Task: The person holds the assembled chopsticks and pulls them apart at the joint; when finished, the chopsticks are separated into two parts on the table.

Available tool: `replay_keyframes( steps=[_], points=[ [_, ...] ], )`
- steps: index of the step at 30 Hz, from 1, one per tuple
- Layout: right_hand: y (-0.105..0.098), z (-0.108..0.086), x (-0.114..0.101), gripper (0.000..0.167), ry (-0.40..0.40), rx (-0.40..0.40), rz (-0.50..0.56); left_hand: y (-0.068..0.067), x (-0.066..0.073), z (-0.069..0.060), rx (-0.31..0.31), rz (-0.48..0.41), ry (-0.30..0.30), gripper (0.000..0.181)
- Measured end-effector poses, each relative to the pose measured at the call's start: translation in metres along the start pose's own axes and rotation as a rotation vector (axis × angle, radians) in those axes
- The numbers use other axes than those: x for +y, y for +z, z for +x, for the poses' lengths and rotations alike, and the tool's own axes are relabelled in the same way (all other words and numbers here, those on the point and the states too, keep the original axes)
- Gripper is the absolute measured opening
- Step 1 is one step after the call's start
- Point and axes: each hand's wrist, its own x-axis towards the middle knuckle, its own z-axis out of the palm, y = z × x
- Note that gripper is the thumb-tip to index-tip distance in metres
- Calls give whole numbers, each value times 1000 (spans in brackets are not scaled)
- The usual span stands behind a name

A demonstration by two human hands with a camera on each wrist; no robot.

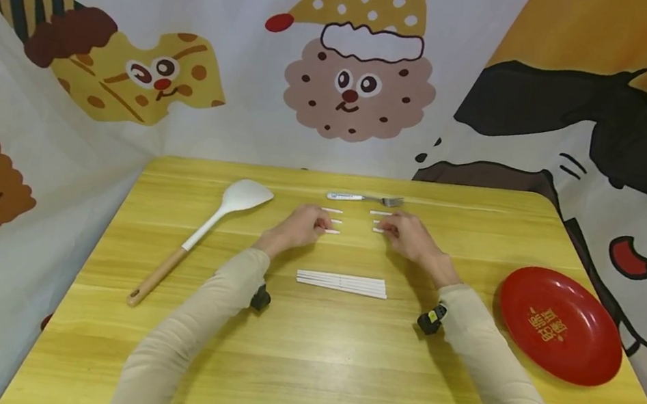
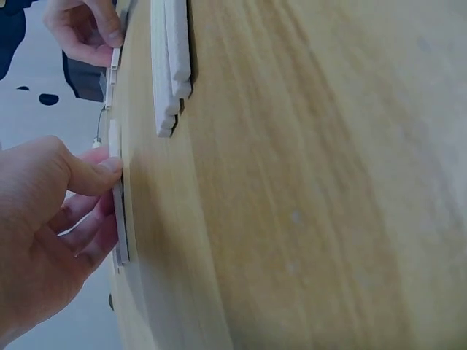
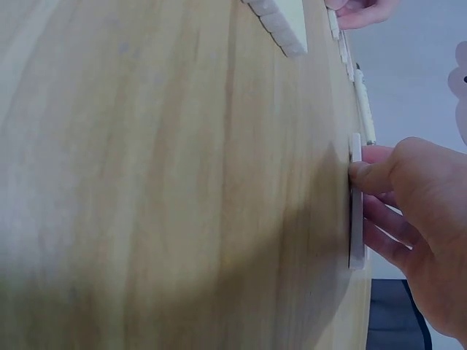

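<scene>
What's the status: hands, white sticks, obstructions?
Left hand pinches one white stick; right hand pinches a second stick. Row of sticks lies nearer the person. Nothing visibly blocking either hand.

Bright, even light puts a soft glare on the table (image 1: 338, 363) and faint shadows beside the sleeves (image 1: 167, 339), while both wrist views look dimmer and softer.

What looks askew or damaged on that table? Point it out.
Nothing looks spilled or broken. One slight oddity: the grouped white sticks at the middle seem to fan a little in the head view, their right end spreading wider than their left, so they look not quite parallel.
</scene>
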Motion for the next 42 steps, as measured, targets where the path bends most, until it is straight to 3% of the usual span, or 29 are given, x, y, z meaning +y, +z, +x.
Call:
replay_keyframes(
  steps=[15, 22, 28, 37, 42],
  points=[
    [-4, -4, -4, 17, 54, -34, 17, 2, -1, 0, 20, 41, 2, 21],
    [-11, -4, -12, 17, -8, 2, -2, -1, 2, -6, 55, 20, 2, 22],
    [-22, -8, -30, 18, -78, 21, 16, -6, 14, -22, 54, 46, 43, 18],
    [-20, -24, -57, 22, -119, -73, 42, -9, 31, -58, -36, 110, 100, 20],
    [-18, -32, -70, 23, -136, -119, 71, -6, 38, -70, -72, 118, 118, 20]
  ],
)
